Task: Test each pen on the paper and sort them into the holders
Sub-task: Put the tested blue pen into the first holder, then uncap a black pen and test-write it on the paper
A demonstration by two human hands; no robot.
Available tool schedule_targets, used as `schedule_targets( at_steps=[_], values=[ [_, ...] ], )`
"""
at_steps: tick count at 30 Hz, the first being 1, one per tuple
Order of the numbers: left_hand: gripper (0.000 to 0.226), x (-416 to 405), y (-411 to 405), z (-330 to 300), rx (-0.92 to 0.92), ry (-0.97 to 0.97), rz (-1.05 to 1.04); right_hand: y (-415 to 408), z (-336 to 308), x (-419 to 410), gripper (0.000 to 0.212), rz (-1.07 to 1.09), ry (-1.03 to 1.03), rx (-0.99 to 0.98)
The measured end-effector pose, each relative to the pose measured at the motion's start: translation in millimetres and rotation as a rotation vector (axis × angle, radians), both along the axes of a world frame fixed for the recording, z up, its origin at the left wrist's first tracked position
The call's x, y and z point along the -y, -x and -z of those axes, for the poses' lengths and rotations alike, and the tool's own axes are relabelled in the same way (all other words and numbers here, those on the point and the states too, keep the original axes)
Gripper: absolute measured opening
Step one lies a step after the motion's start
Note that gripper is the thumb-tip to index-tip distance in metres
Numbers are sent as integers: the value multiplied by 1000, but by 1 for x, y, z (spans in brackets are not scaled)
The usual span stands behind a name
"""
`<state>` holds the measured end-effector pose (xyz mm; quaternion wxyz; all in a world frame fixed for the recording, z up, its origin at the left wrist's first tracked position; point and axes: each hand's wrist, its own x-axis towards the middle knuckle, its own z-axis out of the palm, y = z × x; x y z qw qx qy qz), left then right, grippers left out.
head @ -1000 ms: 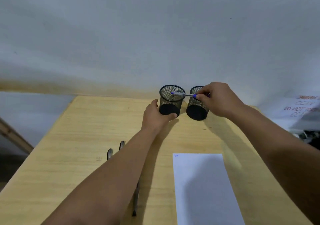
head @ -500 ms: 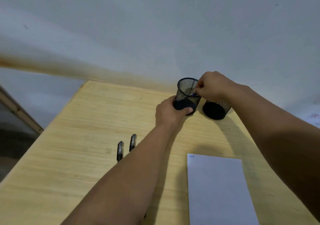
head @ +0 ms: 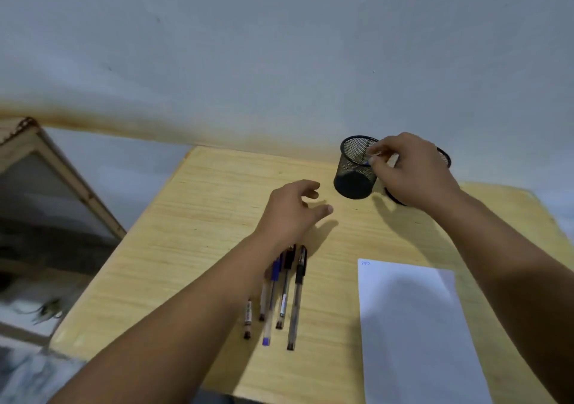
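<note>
Two black mesh holders stand at the table's far side. My right hand (head: 413,170) is at the rim of the left holder (head: 354,170), fingertips pinching the end of a blue pen (head: 368,163) that reaches down inside it. That hand hides most of the right holder (head: 444,157). Lifted off the table, my left hand (head: 292,211) hovers with relaxed fingers to the left of the holders and holds nothing. Several pens (head: 284,295) lie side by side below my left wrist. The white paper (head: 413,326) lies at the front right, with a small blue scribble at its top left corner.
The wooden table (head: 192,248) ends at the left and front edges. A wood-framed panel (head: 62,186) leans beyond the left edge. The grey wall stands right behind the holders.
My left hand has let go of the left holder and drawn back to the left. My right hand has lowered the blue pen into that holder. The view has tilted down, showing the pens.
</note>
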<state>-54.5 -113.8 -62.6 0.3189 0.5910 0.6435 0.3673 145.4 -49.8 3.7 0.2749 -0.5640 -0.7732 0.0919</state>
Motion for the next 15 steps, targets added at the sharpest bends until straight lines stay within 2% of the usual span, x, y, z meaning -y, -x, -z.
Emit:
schedule_targets(
  at_steps=[5, 10, 15],
  values=[
    [41, 71, 20, -6, -103, 32, 39, 19, 29, 38, 21, -120, 183, -55],
    [43, 132, 24, -7, -260, 19, 115, 41, 60, 63, 24, -198, 359, -7],
    [40, 163, 28, -6, -335, -39, 196, 60, 78, 81, 30, -237, 401, 22]
  ],
)
